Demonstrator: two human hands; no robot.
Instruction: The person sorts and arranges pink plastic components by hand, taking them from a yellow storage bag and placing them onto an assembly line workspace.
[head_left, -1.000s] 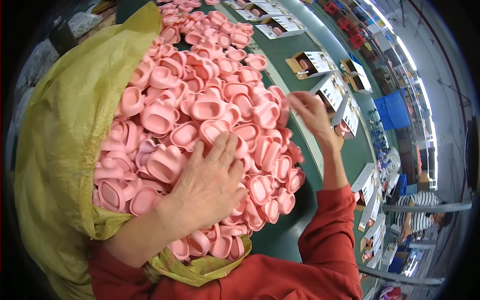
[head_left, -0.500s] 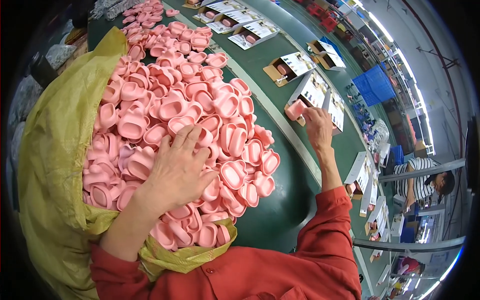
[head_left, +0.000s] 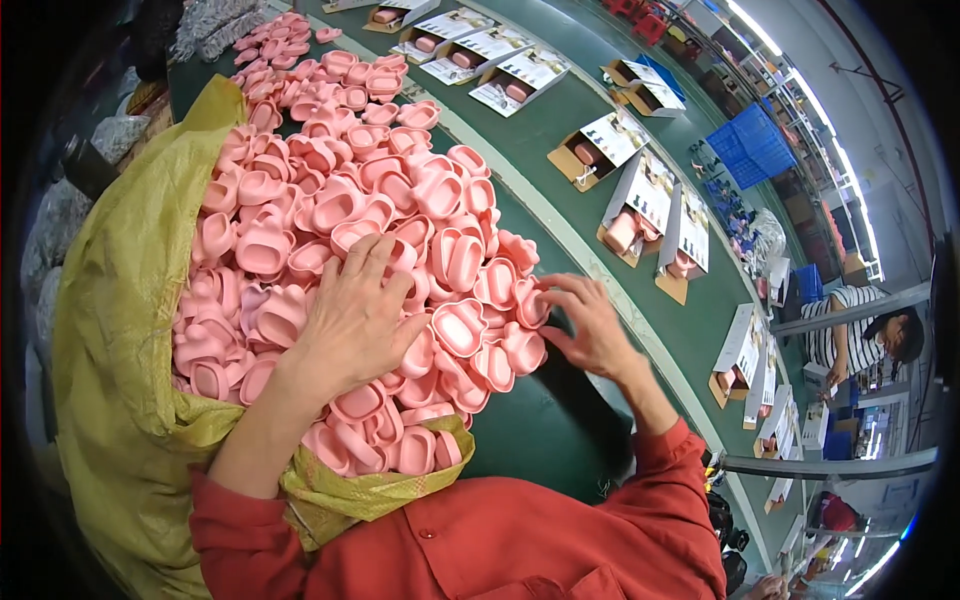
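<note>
A heap of pink hollow pieces (head_left: 265, 248) with rounded recesses fills the centre-left of the frame, spilling from a yellow woven sack (head_left: 135, 290) onto the green counter (head_left: 515, 435). The left hand (head_left: 360, 325) lies on the heap at centre, its grip apart, fingers spread. The right hand (head_left: 592, 325) touches a pink piece (head_left: 530, 302) at the heap's right edge; whether its grip is clamped on it, I cannot tell.
</note>
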